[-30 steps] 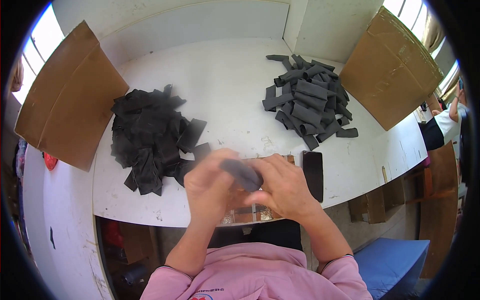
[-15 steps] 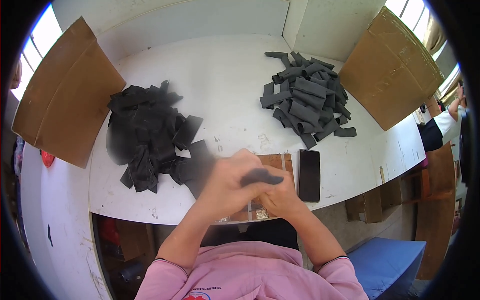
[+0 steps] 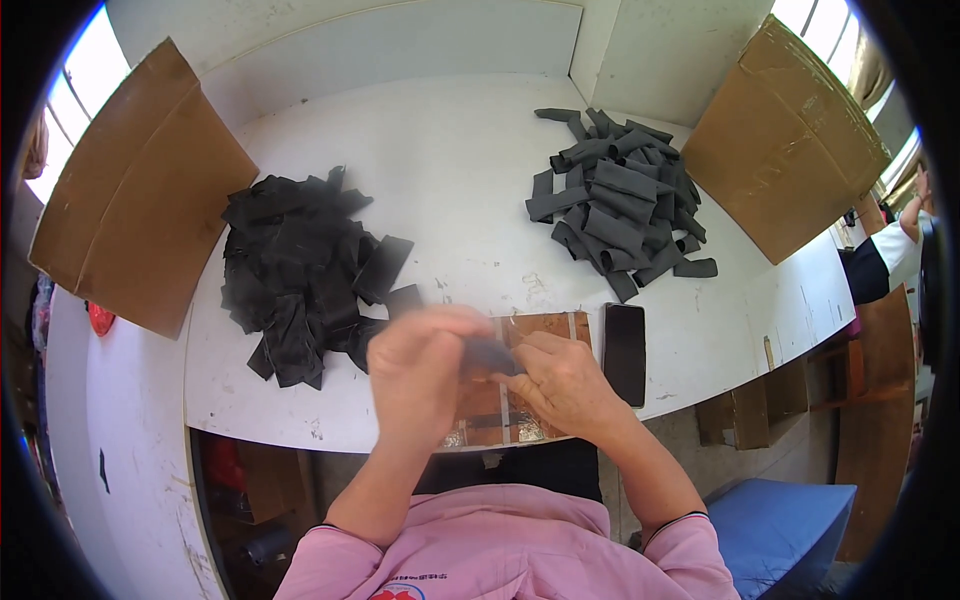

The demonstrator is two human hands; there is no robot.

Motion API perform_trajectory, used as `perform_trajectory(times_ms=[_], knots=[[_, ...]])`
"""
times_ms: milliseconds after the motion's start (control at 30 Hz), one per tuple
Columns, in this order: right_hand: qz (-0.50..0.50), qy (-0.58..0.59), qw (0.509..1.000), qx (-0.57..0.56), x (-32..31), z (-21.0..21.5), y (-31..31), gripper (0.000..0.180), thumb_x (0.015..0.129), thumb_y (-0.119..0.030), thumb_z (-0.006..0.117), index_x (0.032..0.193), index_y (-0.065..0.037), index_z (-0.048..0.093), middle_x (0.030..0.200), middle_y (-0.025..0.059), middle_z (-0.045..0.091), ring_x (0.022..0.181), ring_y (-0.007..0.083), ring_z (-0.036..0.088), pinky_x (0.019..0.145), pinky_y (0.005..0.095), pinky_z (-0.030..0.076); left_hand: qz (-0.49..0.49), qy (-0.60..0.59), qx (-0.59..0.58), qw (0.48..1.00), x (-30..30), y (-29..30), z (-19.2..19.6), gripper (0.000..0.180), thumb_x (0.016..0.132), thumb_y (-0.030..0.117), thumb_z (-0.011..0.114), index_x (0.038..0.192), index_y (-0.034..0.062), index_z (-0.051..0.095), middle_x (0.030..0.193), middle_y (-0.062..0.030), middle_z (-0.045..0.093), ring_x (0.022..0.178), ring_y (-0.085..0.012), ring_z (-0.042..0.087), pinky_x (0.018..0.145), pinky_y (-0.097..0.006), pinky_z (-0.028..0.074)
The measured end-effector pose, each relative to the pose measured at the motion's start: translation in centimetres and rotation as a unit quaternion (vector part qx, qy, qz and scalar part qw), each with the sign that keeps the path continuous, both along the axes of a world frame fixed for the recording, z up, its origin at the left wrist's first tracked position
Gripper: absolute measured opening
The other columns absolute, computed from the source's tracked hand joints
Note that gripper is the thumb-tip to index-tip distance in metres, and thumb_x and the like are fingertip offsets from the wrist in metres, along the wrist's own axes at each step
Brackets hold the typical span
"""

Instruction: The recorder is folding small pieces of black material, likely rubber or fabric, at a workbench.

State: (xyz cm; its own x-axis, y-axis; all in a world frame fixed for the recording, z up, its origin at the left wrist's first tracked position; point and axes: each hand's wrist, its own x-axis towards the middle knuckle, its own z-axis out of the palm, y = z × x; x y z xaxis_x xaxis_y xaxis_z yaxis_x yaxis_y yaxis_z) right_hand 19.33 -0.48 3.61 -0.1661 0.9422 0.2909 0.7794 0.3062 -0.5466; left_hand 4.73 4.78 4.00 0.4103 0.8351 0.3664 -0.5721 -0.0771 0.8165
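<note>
A dark grey fabric piece [image 3: 490, 357] stretches between my two hands above the brown board at the table's front edge. My right hand [image 3: 565, 385] pinches its right end. My left hand [image 3: 418, 370], blurred by motion, has its fingers curled at the other end. Left of my hands lies a heap of flat black fabric pieces [image 3: 300, 260]. Farther off to the right is a pile of dark grey fabric tubes [image 3: 625, 190], several with their open ends showing.
Under my hands lies a brown board [image 3: 555, 325] with tape strips. A black phone [image 3: 624, 355] is to its right. Cardboard panels stand at the left [image 3: 140, 190] and right [image 3: 785, 140] of the white table [image 3: 450, 200]. A person [image 3: 890, 245] is at the far right.
My hands, clasped together half a second ago, have drawn apart. The left has moved leftward, and the dark grey piece now shows stretched between them.
</note>
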Motion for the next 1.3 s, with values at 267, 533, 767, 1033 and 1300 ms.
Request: perform_trajectory(times_ms=[267,533,767,1033,1300], knots=[[-0.024,0.007,0.999,0.039,-0.9,-1.9,0.3,0.027,0.074,-0.029,0.059,0.064,-0.005,0.053,0.060,0.0086,0.053,0.057,0.0266,0.054,0.049,0.0373,0.041,0.038,0.007,-0.074,0.996,-1.2,0.6,-1.0,0.017,0.077,0.017,0.062,0.079,0.0000,0.059,0.081,-0.0115,0.059,0.082,-0.0206,0.052,0.079,-0.032,0.039],[0.069,0.061,0.994,0.060,0.1,-0.1,1.4,0.017,0.077,-0.020,0.059,0.071,-0.004,0.059,0.058,0.0093,0.051,0.054,0.0240,0.053,0.049,0.0348,0.042,0.098,0.108,-0.071,0.987,-1.9,0.1,-2.3,0.013,0.080,0.012,0.058,0.081,-0.0011,0.059,0.085,-0.0104,0.059,0.077,-0.0135,0.054,0.072,-0.026,0.041],[-0.299,0.585,0.747,-0.103,6.9,-2.1,7.8,0.055,0.088,-0.049,0.033,0.068,-0.002,0.054,0.050,0.0011,0.045,0.047,0.0111,0.047,0.045,0.0221,0.037,0.431,0.500,0.152,0.736,-3.9,9.6,-11.6,0.024,0.074,0.010,0.057,0.094,-0.0022,0.055,0.089,-0.0164,0.055,0.077,-0.0313,0.058,0.069,-0.035,0.046],[-0.243,0.496,0.801,-0.233,0.3,-8.6,-2.3,0.046,0.089,-0.039,0.039,0.070,-0.001,0.056,0.052,0.0016,0.050,0.043,0.0105,0.046,0.041,0.0215,0.034,0.369,0.694,0.084,0.613,-5.2,14.7,-12.4,0.016,0.070,0.011,0.062,0.082,0.0003,0.058,0.079,-0.0163,0.059,0.076,-0.0347,0.057,0.066,-0.041,0.046],[-0.128,0.259,0.947,-0.142,-4.9,-5.4,-3.9,0.019,0.078,-0.016,0.057,0.078,0.003,0.057,0.064,0.0140,0.055,0.056,0.0216,0.055,0.054,0.0308,0.043,0.287,0.255,-0.105,0.917,-5.5,3.8,-5.5,0.010,0.075,0.003,0.059,0.084,0.0005,0.054,0.060,-0.0016,0.052,0.044,-0.0061,0.044,0.040,-0.019,0.035]])
